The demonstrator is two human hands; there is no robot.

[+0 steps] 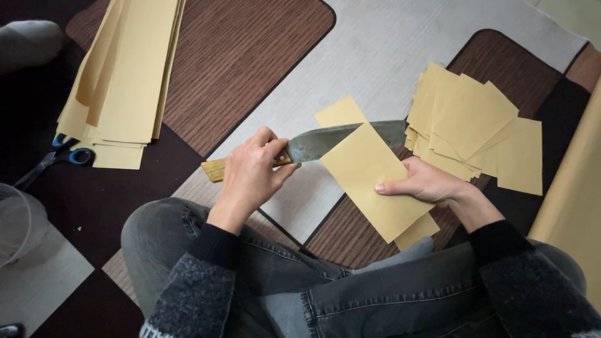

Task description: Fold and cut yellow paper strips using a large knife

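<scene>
My left hand (252, 173) grips the wooden handle of a large knife (325, 141), whose grey blade runs to the right and slips inside a folded yellow paper sheet (369, 181). My right hand (426, 183) holds that folded sheet by its right side, thumb on top. Part of the blade is hidden under the paper. Both hands are above my crossed legs in grey jeans.
A pile of cut yellow paper squares (472, 122) lies to the right on the patterned floor mat (244, 56). A stack of long yellow strips (128, 75) lies at upper left, with blue-handled scissors (56, 156) beside it. A large yellow sheet (579, 194) runs along the right edge.
</scene>
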